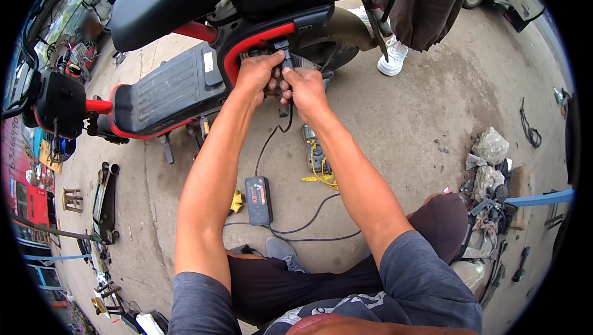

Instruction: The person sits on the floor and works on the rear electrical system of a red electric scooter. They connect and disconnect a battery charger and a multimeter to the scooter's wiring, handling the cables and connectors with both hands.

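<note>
A red and black electric scooter [163, 90] stands across the top of the view. My left hand [258, 72] and my right hand [302, 91] are closed together on a black plug [284, 57] below the seat, inside the red trim; the socket behind them is partly hidden. A cord runs down from the plug to a dark charger box [259, 200] on the concrete. Beside it, a multimeter [312, 148] lies with yellow leads, partly behind my right forearm, and a small yellow item [236, 202] lies by the box.
A person in dark trousers and white shoes [392, 57] stands behind the scooter's rear wheel. Rocks [490, 145] and scattered parts lie at right, with a coiled cable [531, 134]. A metal part [105, 211] and a small stool [72, 199] are at left; a vehicle is top right.
</note>
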A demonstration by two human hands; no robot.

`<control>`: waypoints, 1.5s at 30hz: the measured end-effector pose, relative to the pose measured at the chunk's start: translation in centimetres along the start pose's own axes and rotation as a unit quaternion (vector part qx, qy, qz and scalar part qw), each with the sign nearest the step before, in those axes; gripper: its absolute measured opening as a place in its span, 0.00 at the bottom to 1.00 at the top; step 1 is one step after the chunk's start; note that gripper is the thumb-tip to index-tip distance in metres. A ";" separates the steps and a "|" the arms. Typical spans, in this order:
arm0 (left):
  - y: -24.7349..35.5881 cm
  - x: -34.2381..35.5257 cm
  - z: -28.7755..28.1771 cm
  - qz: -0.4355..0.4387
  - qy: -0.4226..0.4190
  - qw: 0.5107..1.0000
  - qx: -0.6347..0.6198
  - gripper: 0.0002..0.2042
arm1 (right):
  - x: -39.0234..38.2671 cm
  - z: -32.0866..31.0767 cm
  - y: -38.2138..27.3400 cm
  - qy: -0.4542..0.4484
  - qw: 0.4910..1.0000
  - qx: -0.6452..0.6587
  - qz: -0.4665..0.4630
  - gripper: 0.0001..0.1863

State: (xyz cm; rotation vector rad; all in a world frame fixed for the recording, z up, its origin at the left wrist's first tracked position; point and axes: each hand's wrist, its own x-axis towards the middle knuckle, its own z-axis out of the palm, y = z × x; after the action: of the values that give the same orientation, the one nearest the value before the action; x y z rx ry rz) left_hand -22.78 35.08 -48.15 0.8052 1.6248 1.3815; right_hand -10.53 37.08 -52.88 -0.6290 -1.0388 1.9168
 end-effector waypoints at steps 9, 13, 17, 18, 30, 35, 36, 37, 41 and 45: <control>-0.1 0.3 -0.3 0.010 -0.017 1.000 0.020 0.14 | 0.5 -0.4 0.3 -0.007 1.000 0.026 0.013 0.13; 0.1 0.2 -0.2 0.013 -0.020 0.999 0.025 0.13 | 0.7 -0.2 0.4 -0.004 0.999 0.030 0.011 0.13; 0.0 0.3 -0.3 0.016 -0.018 0.999 0.030 0.13 | 0.8 -0.1 0.1 -0.002 1.000 0.026 0.011 0.13; 0.1 0.4 -0.3 0.018 -0.021 0.999 0.028 0.13 | 0.9 -0.1 0.1 -0.001 1.000 0.024 0.006 0.13; -2.0 1.8 -1.6 0.052 -0.011 0.998 0.044 0.14 | 1.4 -0.1 1.0 -0.019 0.999 -0.011 -0.029 0.14; -0.2 1.3 -3.4 0.046 -0.053 0.989 0.130 0.19 | 3.2 -2.4 -0.2 -0.057 0.990 -0.124 0.041 0.22; -0.4 0.6 -3.7 0.037 -0.033 0.991 0.121 0.19 | 2.3 -2.8 -0.5 -0.039 0.993 -0.100 0.053 0.20; -0.4 0.2 -4.6 0.013 -0.035 0.990 0.138 0.19 | 1.2 -3.4 -1.1 -0.028 0.987 -0.146 0.068 0.19; -4.5 -4.0 -8.7 0.025 -0.028 0.965 0.258 0.16 | -0.4 -9.9 0.3 -0.068 0.937 -0.340 0.046 0.16; -10.6 -9.3 -12.4 -0.114 -0.044 0.966 0.229 0.15 | -1.7 -13.0 1.7 -0.114 0.839 -0.491 0.206 0.16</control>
State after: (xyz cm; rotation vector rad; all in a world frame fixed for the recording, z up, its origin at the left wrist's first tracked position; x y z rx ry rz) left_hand -29.24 19.46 -56.21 0.8916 1.9285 0.8048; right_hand -0.84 40.63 -61.11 -1.2872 -2.2247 1.7131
